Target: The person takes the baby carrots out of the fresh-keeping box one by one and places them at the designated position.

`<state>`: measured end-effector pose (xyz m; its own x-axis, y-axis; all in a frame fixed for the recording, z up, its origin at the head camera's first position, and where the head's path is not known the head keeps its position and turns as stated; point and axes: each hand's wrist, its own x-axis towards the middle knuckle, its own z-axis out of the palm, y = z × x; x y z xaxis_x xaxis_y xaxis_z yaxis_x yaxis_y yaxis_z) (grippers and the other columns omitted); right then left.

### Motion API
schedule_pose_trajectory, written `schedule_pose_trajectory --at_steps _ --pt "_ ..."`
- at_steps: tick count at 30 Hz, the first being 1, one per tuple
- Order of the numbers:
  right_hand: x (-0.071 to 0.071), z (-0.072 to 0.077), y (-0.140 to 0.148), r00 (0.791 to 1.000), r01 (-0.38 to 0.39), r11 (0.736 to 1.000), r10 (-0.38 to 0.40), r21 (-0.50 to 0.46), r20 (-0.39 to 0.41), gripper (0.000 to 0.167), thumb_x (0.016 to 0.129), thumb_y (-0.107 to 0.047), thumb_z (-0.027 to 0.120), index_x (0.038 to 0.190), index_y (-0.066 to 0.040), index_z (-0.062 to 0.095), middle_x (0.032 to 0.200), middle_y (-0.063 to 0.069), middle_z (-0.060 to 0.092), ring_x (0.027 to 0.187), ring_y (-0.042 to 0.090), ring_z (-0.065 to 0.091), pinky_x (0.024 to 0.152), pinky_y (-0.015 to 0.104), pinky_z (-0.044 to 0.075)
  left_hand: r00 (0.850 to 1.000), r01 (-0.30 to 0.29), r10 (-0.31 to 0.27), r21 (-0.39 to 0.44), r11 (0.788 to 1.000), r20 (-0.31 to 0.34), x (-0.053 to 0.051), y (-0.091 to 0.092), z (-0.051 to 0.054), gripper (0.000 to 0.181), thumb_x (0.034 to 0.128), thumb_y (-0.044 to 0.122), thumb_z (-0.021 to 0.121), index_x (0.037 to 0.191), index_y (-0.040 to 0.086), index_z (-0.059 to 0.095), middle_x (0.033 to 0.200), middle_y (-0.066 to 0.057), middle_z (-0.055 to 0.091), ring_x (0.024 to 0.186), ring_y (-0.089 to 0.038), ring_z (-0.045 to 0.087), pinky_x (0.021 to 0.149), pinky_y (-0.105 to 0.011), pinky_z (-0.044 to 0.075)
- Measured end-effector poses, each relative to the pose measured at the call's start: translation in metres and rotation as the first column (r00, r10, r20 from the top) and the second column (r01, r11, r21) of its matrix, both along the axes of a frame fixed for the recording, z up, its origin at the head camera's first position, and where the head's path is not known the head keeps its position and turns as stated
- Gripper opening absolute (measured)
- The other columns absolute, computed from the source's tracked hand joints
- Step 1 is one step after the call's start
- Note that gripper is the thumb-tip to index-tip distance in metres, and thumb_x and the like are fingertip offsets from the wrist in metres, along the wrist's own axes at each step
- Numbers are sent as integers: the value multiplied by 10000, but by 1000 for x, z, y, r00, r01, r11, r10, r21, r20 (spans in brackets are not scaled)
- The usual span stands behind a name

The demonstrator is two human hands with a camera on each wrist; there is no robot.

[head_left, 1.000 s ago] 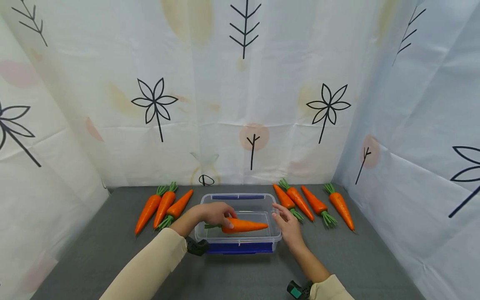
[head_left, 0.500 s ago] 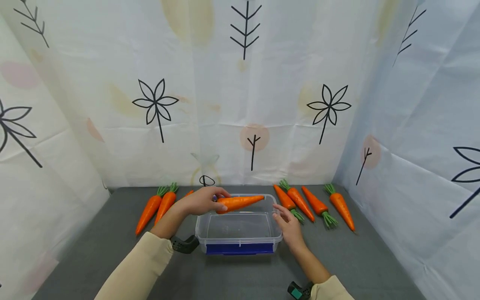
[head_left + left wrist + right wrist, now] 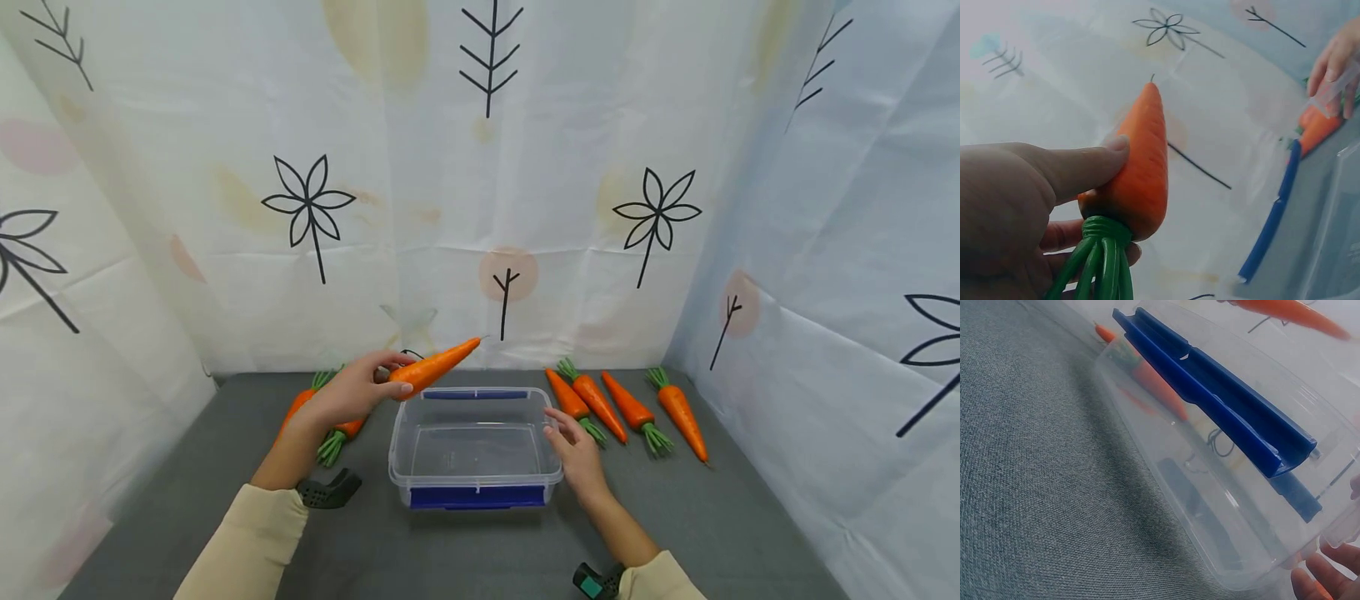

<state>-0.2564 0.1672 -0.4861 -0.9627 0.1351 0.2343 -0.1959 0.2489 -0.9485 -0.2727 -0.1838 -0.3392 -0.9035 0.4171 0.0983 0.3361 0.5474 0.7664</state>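
Note:
Raised off the table, an orange carrot (image 3: pixel 437 367) with a green top is pinched between thumb and fingers of my left hand (image 3: pixel 352 389). In the left wrist view the thumb lies across the thick end of the carrot (image 3: pixel 1144 169), its tip pointing up. A clear plastic box (image 3: pixel 476 481) with blue latches stands lidless in the middle, and nothing is seen inside. My right hand (image 3: pixel 579 457) rests against its right side, fingers fairly straight along the rim. In the right wrist view, those fingers (image 3: pixel 1329 575) touch the box corner.
Several carrots (image 3: pixel 634 402) lie at the right back of the grey tabletop (image 3: pixel 360 542). More carrots (image 3: pixel 351 427) lie at the left, partly hidden by my left arm. Patterned cloth walls (image 3: pixel 420 208) enclose the back and sides.
My left hand has lifted the carrot out of the box, moving up and to the left past the back left rim. My right hand has stayed at the box's side.

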Motion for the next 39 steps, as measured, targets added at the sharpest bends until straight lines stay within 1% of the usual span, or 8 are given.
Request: schedule_pose_trajectory --at_steps 8,16,24,28,31,34,37,39 --pt "4 1 0 1000 -13 1000 13 -17 7 338 954 -140 635 1286 -72 630 1258 191 612 1216 382 502 955 531 434 988 -151 153 63 987 -31 0 -44 -3 535 952 377 624 1408 133 486 1310 -175 502 948 -279 569 780 -420 480" --pt "24 29 -6 999 -28 1000 28 -8 19 337 960 -61 596 1288 14 598 1287 260 568 1216 432 487 947 553 433 947 -313 320 120 942 -41 4 -78 -12 638 960 452 578 1460 88 421 1368 -228 442 1055 -350 536 776 -386 471" --pt "9 5 0 1000 -18 1000 18 -9 0 343 965 -124 612 1294 -28 609 1284 217 589 1235 411 486 959 531 432 893 -447 448 229 865 49 7 -107 -43 719 940 499 580 1460 33 408 1372 -263 427 1215 -433 421 937 -551 376" --pt "4 -4 1 1000 -8 1000 8 2 -28 338 958 -148 624 1280 -46 625 1228 198 628 1203 385 520 937 487 458 850 -524 520 235 819 83 10 -123 -59 753 932 524 573 1457 11 403 1361 -257 429 1187 -408 415 936 -554 351" --pt "3 -4 -1 1000 -6 1000 6 -11 -29 324 950 -146 632 1264 -66 642 1190 184 649 1156 358 552 917 473 469 806 -590 582 218 778 107 11 -137 -70 764 931 534 565 1449 -6 408 1362 -256 436 1177 -392 422 908 -514 360" --pt "2 -3 -2 1000 -5 1000 5 -19 -30 316 950 -143 632 1258 -75 648 1166 179 661 1125 347 571 908 471 469 753 -658 645 180 731 132 10 -149 -81 786 924 554 559 1437 -25 415 1354 -262 450 1166 -391 434 857 -462 387" --pt "1 -3 -2 1000 -1 1000 0 -19 -26 315 952 -146 631 1260 -80 649 1174 173 660 1140 347 565 922 487 462 707 -706 691 122 697 149 10 -162 -93 811 920 577 545 1422 -46 419 1335 -284 456 1139 -402 450 808 -437 419" --pt "1 -3 -2 1000 1 1000 -2 -16 -23 317 954 -148 630 1263 -82 647 1187 171 655 1160 349 554 938 502 454 687 -725 712 70 685 146 9 -169 -101 817 919 591 533 1407 -57 429 1322 -301 465 1117 -410 466 790 -440 441"
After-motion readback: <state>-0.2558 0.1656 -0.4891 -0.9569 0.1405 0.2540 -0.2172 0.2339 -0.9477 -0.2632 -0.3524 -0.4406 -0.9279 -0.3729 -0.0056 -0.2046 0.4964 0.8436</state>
